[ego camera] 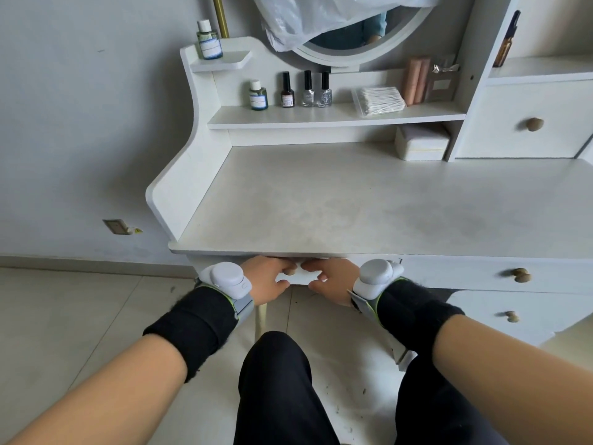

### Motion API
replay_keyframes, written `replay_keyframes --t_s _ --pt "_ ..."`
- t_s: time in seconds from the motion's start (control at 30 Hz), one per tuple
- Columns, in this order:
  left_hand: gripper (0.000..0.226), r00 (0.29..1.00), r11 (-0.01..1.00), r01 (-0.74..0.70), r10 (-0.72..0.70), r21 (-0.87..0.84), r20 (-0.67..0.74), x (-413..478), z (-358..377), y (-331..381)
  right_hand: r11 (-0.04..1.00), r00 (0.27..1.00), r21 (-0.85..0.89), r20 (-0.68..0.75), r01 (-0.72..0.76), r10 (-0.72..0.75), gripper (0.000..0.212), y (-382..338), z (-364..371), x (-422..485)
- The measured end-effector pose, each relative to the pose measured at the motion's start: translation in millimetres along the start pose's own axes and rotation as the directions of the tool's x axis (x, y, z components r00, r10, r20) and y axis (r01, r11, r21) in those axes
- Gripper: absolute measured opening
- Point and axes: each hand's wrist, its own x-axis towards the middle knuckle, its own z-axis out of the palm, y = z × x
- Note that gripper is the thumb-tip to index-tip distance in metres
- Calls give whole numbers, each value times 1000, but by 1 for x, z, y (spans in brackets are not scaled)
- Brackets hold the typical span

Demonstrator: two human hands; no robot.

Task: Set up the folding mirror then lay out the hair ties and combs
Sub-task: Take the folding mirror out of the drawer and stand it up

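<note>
So the person is sitting at a white dressing table, and both hands are reaching in just under the front edge of the tabletop [321,203]. The left hand [268,279] and right hand [333,282] are nearly touching, and both are curling their fingers around a flat white piece [296,277] that's poking out from below that edge, fingers over the top and thumbs underneath. Honestly can't tell if that piece is the folding mirror or a drawer front, since most of it is hiding under the tabletop.

Each wrist is wearing a grey strap-on gadget over a black sleeve cuff.

Above the back of the tabletop a shelf [337,118] is holding a small green bottle [258,95], three nail polish bottles [307,89] and a bag of cotton swabs [378,101]. A white box [422,142] is sitting at the tabletop's back right corner. Higher up, a plastic sheet [321,17] is draping over a round mirror [346,43].
</note>
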Motion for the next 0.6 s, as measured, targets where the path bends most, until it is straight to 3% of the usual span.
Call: replay_keyframes --t_s 0.3,0.6 --pt "24 996 1000 -20 21 17 -87 0 7 2 1000 1000 13 -17 6 -6 45 -4 -3 -5" --pt "31 998 998 -58 58 6 -38 -34 15 4 997 996 57 -75 58 -54 34 -15 -10 -35"
